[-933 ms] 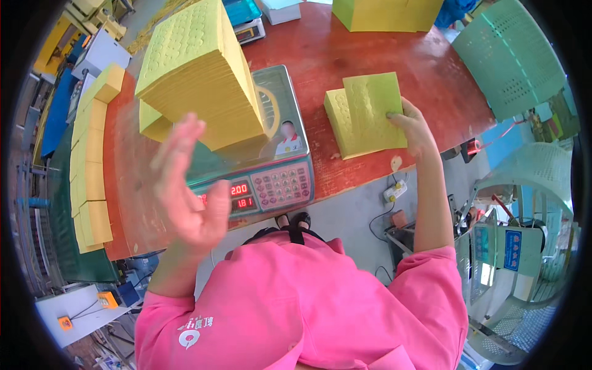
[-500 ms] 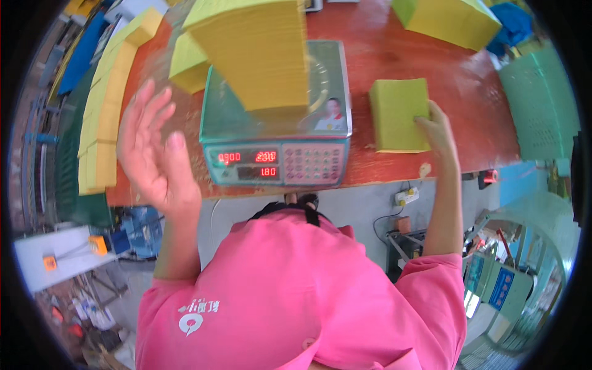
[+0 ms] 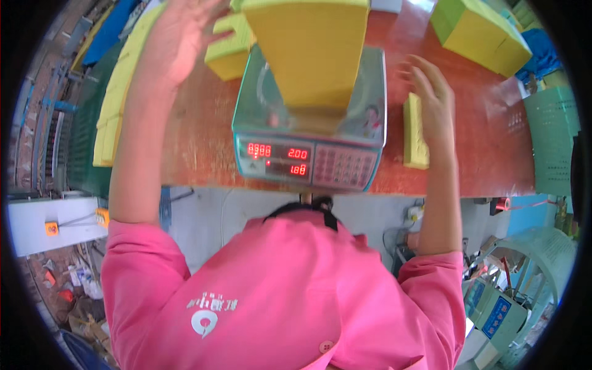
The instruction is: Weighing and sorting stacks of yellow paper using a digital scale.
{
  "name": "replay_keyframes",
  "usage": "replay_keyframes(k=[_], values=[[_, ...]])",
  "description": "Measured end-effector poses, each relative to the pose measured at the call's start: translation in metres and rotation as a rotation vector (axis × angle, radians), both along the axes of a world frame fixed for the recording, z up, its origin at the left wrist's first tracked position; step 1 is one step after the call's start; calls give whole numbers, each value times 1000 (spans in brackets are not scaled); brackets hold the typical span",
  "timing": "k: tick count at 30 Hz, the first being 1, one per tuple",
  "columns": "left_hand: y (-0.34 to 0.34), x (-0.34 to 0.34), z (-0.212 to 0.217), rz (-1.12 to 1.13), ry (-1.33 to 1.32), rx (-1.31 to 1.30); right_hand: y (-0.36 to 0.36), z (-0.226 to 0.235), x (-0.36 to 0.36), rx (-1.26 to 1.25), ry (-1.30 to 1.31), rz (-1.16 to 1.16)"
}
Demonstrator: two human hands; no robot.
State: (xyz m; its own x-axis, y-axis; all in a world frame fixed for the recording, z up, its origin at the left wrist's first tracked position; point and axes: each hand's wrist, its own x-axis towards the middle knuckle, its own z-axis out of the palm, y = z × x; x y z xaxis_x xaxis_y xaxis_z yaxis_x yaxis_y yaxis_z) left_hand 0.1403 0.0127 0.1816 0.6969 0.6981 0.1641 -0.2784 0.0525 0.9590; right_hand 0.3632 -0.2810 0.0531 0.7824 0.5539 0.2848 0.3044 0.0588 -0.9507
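Note:
My left hand [image 3: 182, 46] reaches to the far left of the table, blurred, its fingers spread with nothing seen in them. Just right of it lies a yellow paper-like block [image 3: 229, 55]. My right hand [image 3: 435, 102] hovers at the right of the scale, fingers curved and apart. Beside and partly beneath it, a small yellow block [image 3: 415, 132] shows as a narrow upright strip; hand and forearm may hide part of it. A tall yellow stack [image 3: 311, 55] stands on the green digital scale [image 3: 308, 157], whose red display is lit.
A row of yellow blocks [image 3: 114, 117] lines the left table edge. Another large yellow block [image 3: 481, 37] sits at the far right, next to blue material [image 3: 539, 43]. A green perforated panel [image 3: 552, 135] stands right of the red table [image 3: 487, 154]. A green chair [image 3: 542, 265] is below.
My left hand has moved forward toward the yellow block at the far left. My right hand has lifted off the small block, which now looks much narrower. The whole view has shifted slightly.

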Motion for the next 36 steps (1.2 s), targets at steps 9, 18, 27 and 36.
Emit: replay_keyframes(k=[9, 18, 27, 36], values=[[-2, 74, 10, -475, 526, 28, 139, -40, 15, 272, 318, 165], [-39, 16, 11, -597, 726, -232, 32, -32, -79, 134, 183, 23], [-26, 35, -6, -751, 658, -385, -67, -55, -168, 2, 787, 59], [-84, 51, -11, -764, 592, -315, -78, -46, -150, 211, 863, 147]])
